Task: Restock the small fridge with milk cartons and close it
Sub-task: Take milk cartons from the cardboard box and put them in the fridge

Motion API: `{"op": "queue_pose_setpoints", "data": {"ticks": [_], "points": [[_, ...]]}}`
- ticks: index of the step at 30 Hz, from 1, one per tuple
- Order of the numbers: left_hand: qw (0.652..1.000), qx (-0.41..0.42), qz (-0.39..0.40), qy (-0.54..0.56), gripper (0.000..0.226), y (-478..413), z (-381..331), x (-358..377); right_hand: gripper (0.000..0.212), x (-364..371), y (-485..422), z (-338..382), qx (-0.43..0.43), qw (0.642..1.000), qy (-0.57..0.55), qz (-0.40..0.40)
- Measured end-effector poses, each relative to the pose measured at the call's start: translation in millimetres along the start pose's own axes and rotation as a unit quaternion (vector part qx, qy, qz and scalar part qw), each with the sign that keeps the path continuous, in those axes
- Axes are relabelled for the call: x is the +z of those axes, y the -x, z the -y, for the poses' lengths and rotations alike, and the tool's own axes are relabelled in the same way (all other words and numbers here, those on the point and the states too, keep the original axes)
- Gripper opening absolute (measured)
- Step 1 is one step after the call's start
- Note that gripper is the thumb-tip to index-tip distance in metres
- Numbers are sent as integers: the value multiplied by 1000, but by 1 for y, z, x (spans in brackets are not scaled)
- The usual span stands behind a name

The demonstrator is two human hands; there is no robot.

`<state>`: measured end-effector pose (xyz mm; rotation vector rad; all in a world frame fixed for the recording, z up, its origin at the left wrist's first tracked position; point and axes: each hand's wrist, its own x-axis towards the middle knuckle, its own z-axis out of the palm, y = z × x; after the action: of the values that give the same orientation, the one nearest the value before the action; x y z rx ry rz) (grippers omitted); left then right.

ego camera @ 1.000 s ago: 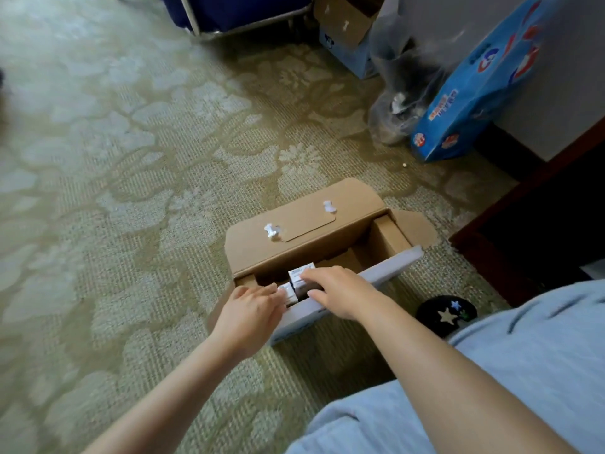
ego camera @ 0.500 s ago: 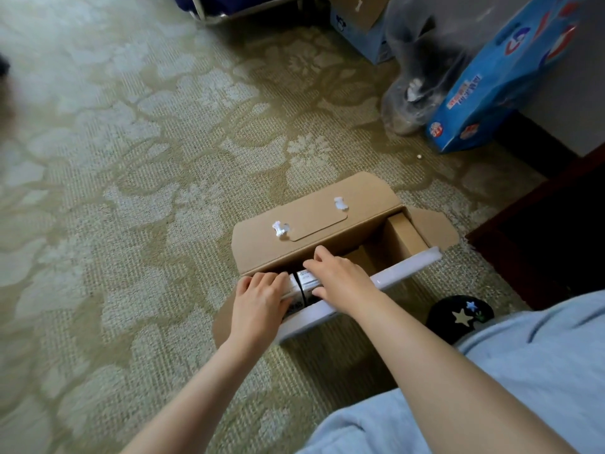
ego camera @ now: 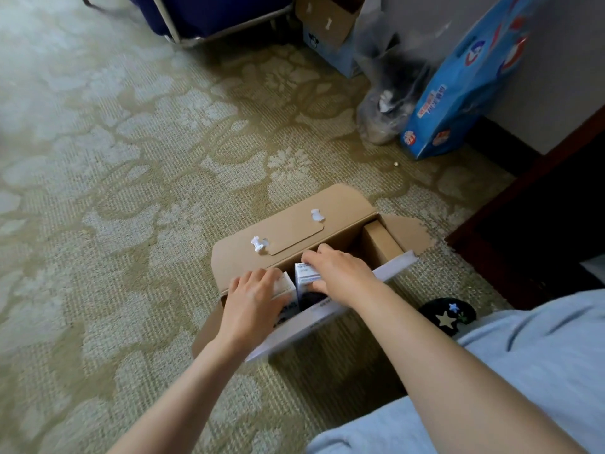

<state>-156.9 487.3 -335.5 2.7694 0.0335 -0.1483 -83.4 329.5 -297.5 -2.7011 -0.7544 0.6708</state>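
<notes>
A person is reaching into an open brown cardboard box (ego camera: 288,231) on patterned green carpet (ego camera: 131,191) with the restocking barely starting: no fridge is showing, nothing loaded. The left hand (ego camera: 255,299) is curling round a small white milk carton (ego camera: 288,286), the right hand (ego camera: 340,273) gripping a second white carton (ego camera: 306,273) – both standing side by side inside the box, directly beneath the fingers.

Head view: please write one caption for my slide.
Left hand grips the left milk carton, right hand the right milk carton, in an open cardboard box.
</notes>
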Motion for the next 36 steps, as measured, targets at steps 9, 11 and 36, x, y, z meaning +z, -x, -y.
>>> {"op": "queue_pose_setpoints", "data": {"ticks": [9,11,36], "points": [[987,146,-68,3,47,-34,-61,-71,42,-90,54,-18,26,996,16,-80],[980,182,-75,-5,54,-41,-83,-88,37,-109,72,-26,37,994,36,-98],[800,594,-7,-84,46,-86,-471,-117,23,-224,359,-200,320,909,12,-269]]}}
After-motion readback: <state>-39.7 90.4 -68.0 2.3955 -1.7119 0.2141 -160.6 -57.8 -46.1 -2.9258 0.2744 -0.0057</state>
